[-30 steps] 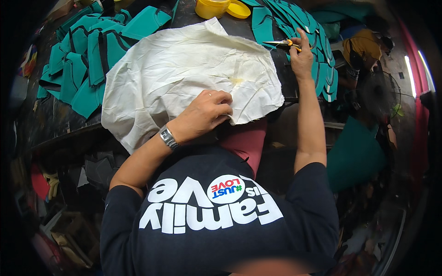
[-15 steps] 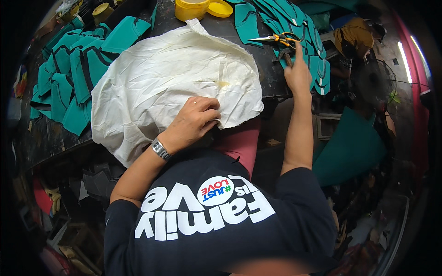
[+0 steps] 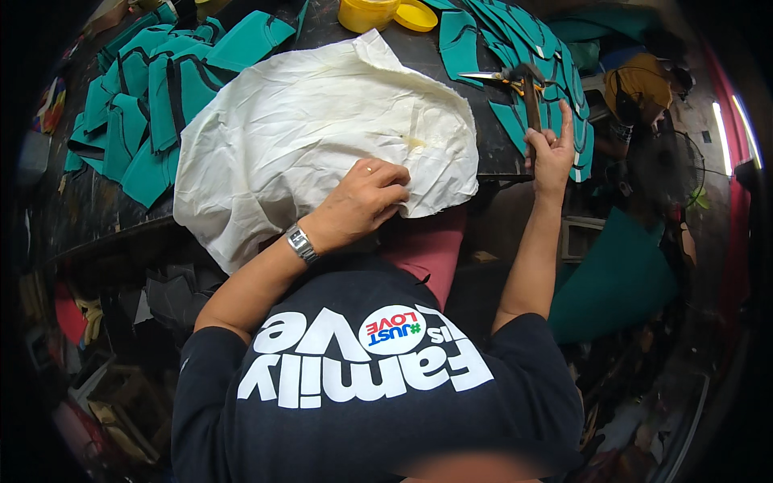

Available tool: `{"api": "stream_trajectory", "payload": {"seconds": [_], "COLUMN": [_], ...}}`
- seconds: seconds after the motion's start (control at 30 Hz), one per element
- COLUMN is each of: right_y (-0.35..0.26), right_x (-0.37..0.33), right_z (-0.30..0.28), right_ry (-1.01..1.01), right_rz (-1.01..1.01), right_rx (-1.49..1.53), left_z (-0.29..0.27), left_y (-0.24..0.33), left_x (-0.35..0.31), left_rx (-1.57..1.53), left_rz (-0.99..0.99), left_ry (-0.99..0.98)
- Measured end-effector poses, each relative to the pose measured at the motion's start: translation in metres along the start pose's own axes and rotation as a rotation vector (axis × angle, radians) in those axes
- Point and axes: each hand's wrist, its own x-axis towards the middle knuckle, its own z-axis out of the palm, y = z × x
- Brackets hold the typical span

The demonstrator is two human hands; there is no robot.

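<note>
A hammer (image 3: 531,105) stands nearly upright in my right hand (image 3: 551,159), its brown handle between thumb and curled fingers and its head at the top. My right index finger points up beside it. Behind the hammer lies a pair of scissors (image 3: 481,76) with orange and black handles, partly hidden by it, on teal pieces. My left hand (image 3: 362,201), with a wristwatch (image 3: 302,243), has its fingers curled at the near edge of a creased white cloth (image 3: 298,121). That cloth spreads over the table edge toward my lap.
Teal cut pieces with black edging (image 3: 145,97) heap at the left of the dark table (image 3: 88,209); more teal pieces (image 3: 555,56) overlap at the right. A yellow tub (image 3: 366,14) stands at the back beside its yellow lid (image 3: 416,14). At far right are a fan (image 3: 664,169) and another person (image 3: 640,84).
My right hand has raised the hammer from beside the scissors, so its head now covers their handles. My left hand stays at the cloth's edge. The whole view has shifted slightly.
</note>
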Motion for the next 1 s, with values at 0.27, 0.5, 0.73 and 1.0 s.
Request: {"api": "stream_trajectory", "payload": {"seconds": [0.27,0.5,0.73,1.0], "right_y": [-0.031,0.002,-0.032,-0.011], "right_x": [-0.033,0.012,0.002,-0.007], "right_z": [0.08,0.094,0.056,0.059], "right_ry": [-0.482,-0.208,-0.479,-0.441], "right_rz": [-0.033,-0.248,0.01,-0.183], "right_rx": [0.077,-0.43,0.181,-0.267], "left_z": [0.001,0.003,0.005,0.005], "left_y": [-0.002,-0.005,-0.009,-0.008], "left_x": [0.0,0.003,0.007,0.008], "left_rx": [0.018,0.013,0.021,0.026], "left_rz": [0.027,0.045,0.081,0.1], "left_ry": [-0.006,0.028,0.034,0.034]}}
